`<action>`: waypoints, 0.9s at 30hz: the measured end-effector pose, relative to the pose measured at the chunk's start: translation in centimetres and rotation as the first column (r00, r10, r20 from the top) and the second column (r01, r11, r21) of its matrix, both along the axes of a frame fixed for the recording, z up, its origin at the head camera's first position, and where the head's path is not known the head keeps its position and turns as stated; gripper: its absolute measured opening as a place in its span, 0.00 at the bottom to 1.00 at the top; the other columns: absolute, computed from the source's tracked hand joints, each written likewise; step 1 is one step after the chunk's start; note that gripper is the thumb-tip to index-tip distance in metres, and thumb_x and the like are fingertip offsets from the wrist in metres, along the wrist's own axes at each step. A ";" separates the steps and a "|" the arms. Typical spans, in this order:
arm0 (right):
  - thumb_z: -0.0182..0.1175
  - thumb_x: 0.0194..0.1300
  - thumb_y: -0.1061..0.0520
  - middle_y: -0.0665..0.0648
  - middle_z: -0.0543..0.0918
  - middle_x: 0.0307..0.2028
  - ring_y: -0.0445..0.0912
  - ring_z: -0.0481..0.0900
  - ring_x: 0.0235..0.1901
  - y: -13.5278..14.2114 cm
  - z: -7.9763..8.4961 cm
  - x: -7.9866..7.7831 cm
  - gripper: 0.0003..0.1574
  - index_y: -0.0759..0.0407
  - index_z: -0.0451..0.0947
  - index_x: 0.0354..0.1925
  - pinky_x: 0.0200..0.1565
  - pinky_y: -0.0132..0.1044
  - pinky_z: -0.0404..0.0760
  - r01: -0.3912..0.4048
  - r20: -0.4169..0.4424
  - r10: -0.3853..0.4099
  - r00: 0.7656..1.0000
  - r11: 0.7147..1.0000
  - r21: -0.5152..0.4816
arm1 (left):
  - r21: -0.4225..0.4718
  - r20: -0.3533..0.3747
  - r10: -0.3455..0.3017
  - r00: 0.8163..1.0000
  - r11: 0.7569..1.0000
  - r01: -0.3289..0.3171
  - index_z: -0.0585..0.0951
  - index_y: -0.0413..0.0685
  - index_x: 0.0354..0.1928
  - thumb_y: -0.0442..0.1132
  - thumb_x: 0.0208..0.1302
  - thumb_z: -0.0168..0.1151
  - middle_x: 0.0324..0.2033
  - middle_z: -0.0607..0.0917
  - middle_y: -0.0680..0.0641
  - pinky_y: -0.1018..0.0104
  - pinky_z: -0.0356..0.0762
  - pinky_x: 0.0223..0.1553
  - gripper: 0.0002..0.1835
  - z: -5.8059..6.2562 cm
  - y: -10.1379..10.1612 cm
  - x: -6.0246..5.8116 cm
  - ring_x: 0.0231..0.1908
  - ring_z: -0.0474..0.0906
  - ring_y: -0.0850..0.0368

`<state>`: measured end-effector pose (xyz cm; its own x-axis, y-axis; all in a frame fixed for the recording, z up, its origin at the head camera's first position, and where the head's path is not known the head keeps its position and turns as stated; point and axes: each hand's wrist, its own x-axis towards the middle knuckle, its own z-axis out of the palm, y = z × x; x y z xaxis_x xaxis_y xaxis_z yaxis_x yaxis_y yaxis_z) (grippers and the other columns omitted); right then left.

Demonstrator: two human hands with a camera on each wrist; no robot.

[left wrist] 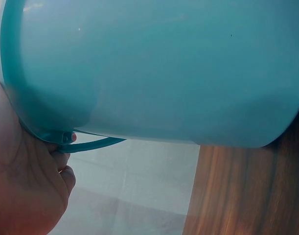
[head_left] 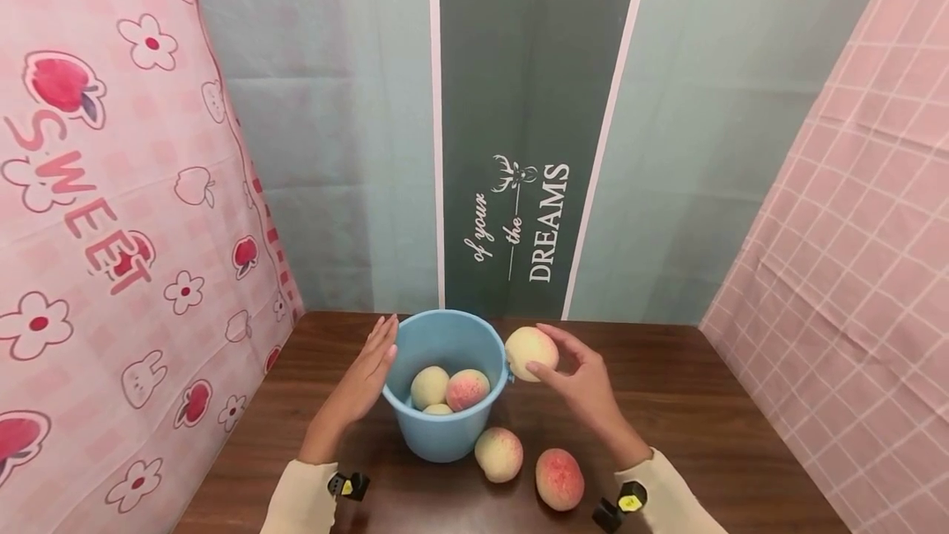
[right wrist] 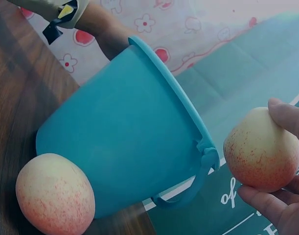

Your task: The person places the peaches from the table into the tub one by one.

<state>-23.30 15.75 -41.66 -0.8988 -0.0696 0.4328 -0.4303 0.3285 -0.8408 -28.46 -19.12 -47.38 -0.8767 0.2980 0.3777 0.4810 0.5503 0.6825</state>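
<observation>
A blue bucket (head_left: 443,439) stands upright on the table with several peaches inside, among them a pinkish peach (head_left: 468,390) and a pale peach (head_left: 430,387). My left hand (head_left: 368,377) lies with straight fingers along the bucket's left rim; the left wrist view has the hand (left wrist: 29,181) beside the rim and handle (left wrist: 93,144). Just right of the rim, my right hand (head_left: 586,377) holds a pale peach with a red blush (head_left: 530,353) between thumb and fingers. The right wrist view puts this peach (right wrist: 262,149) beside the rim, outside the bucket.
Two more peaches lie on the brown wooden table (head_left: 667,419): a pale one (head_left: 499,455) close by the bucket's front right and a redder one (head_left: 559,479) farther right. Cloth curtains (head_left: 356,147) hang behind the table and on both sides.
</observation>
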 end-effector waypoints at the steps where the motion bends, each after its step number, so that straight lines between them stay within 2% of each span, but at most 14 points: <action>1: 0.72 0.52 0.53 0.55 0.78 0.54 0.50 0.77 0.51 -0.1 0.0 0.0 0.36 0.57 0.73 0.59 0.46 0.34 0.79 -0.004 -0.002 0.004 1.000 1.000 0.001 | -0.001 -0.001 -0.001 1.000 1.000 0.001 0.51 0.51 0.73 0.52 0.76 0.34 0.72 0.48 0.57 0.42 0.40 0.67 0.29 0.0 0.0 0.0 0.72 0.35 0.55; 7: 0.72 0.52 0.53 0.55 0.79 0.54 0.49 0.77 0.51 -0.8 0.0 -0.1 0.35 0.57 0.74 0.58 0.47 0.36 0.78 -0.030 -0.010 0.030 0.999 1.000 -0.007 | -0.004 -0.010 0.000 1.000 1.000 0.000 0.52 0.47 0.73 0.53 0.75 0.34 0.72 0.48 0.56 0.41 0.40 0.67 0.30 -0.1 0.1 0.0 0.72 0.35 0.55; 13: 0.72 0.52 0.53 0.54 0.79 0.54 0.48 0.77 0.52 -1.5 0.1 -0.4 0.36 0.58 0.73 0.59 0.49 0.39 0.77 -0.061 -0.021 0.061 0.998 0.998 -0.002 | -0.007 0.001 0.007 1.000 1.000 -0.007 0.50 0.52 0.73 0.54 0.75 0.34 0.72 0.47 0.57 0.42 0.40 0.67 0.29 0.0 0.0 0.1 0.72 0.35 0.57; 18: 0.72 0.52 0.54 0.54 0.79 0.54 0.49 0.77 0.51 -1.9 0.1 -0.6 0.36 0.58 0.73 0.59 0.48 0.43 0.78 -0.078 -0.019 0.078 0.997 0.997 -0.011 | -0.005 0.003 0.008 1.000 1.000 -0.008 0.51 0.53 0.73 0.54 0.75 0.34 0.72 0.47 0.57 0.42 0.40 0.67 0.29 0.1 0.0 0.1 0.72 0.35 0.57; 24: 0.71 0.53 0.54 0.54 0.79 0.54 0.49 0.77 0.52 -2.3 0.3 -0.7 0.34 0.53 0.74 0.58 0.49 0.39 0.77 -0.093 -0.026 0.093 0.995 0.996 -0.012 | 0.001 -0.001 0.009 1.000 1.000 -0.009 0.51 0.51 0.73 0.46 0.76 0.37 0.72 0.48 0.56 0.42 0.41 0.67 0.27 0.1 0.1 0.1 0.72 0.35 0.57; 27: 0.71 0.53 0.54 0.54 0.79 0.54 0.48 0.77 0.52 -2.5 0.5 -0.7 0.35 0.55 0.73 0.59 0.50 0.44 0.77 -0.107 -0.027 0.107 0.994 0.994 -0.012 | 0.003 0.002 0.012 1.000 1.000 -0.012 0.51 0.51 0.73 0.44 0.76 0.37 0.72 0.48 0.56 0.41 0.41 0.67 0.27 0.2 0.1 0.0 0.72 0.35 0.57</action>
<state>-24.02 13.24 -41.21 -0.8746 -0.1588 0.4580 -0.4847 0.2684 -0.8325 -28.43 -19.03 -47.20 -0.8810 0.2866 0.3765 0.4730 0.5536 0.6854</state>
